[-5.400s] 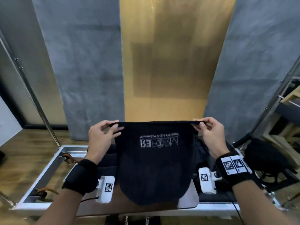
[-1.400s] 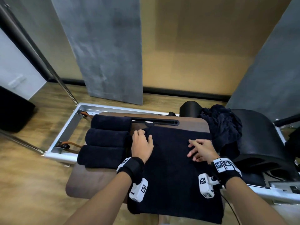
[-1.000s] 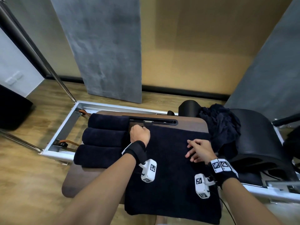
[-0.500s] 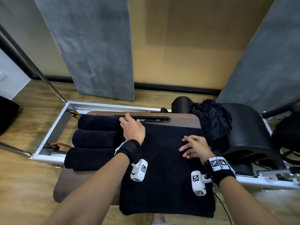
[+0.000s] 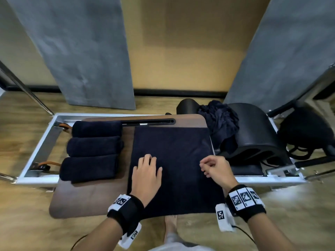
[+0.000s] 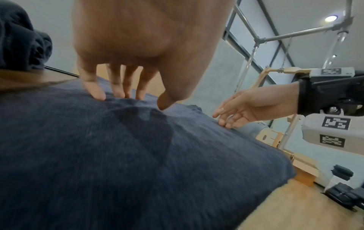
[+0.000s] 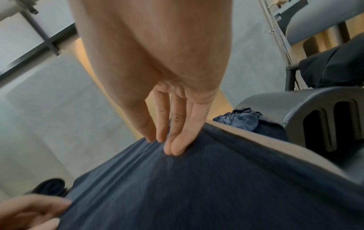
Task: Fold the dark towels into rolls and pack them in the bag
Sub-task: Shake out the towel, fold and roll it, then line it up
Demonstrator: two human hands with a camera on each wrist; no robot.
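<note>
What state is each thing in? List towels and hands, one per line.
flat towel: spread flat on the board, unrolled
rolled towels: three rolls, side by side, left of it
crumpled towels: loose heap, unfolded
left hand: fingers straight, pressing the flat towel
right hand: fingertips touching its right edge

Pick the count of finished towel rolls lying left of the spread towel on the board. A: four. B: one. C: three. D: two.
C: three rolled towels lie stacked side by side on the wooden board, left of the flat towel that the left hand presses.
</note>
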